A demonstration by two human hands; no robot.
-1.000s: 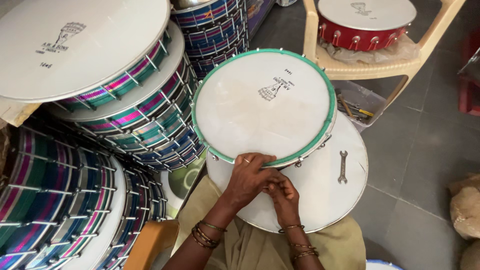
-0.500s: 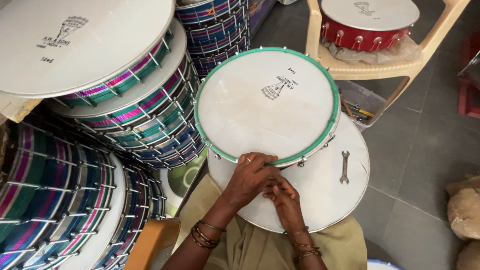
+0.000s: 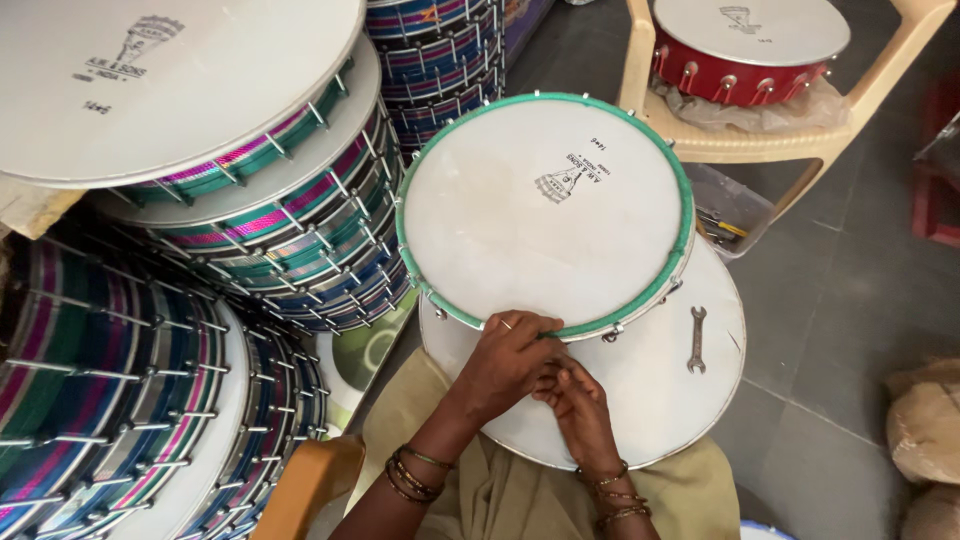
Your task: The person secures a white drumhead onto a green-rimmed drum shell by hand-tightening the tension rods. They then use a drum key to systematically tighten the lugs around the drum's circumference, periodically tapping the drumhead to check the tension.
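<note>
I see both my forearms coming up from six o'clock, meeting just below the middle of the view. My left hand (image 3: pixel 510 362) lies palm down, knuckles toward twelve o'clock, fingers curled over at their tips; a ring shows on one finger, and bangles sit on the wrist toward seven o'clock. My right hand (image 3: pixel 578 405) sits at four o'clock of the left, touching it, fingers bent and tucked in toward the left palm. Its wrist, also bangled, runs down toward five o'clock. Both elbows are out of view.
</note>
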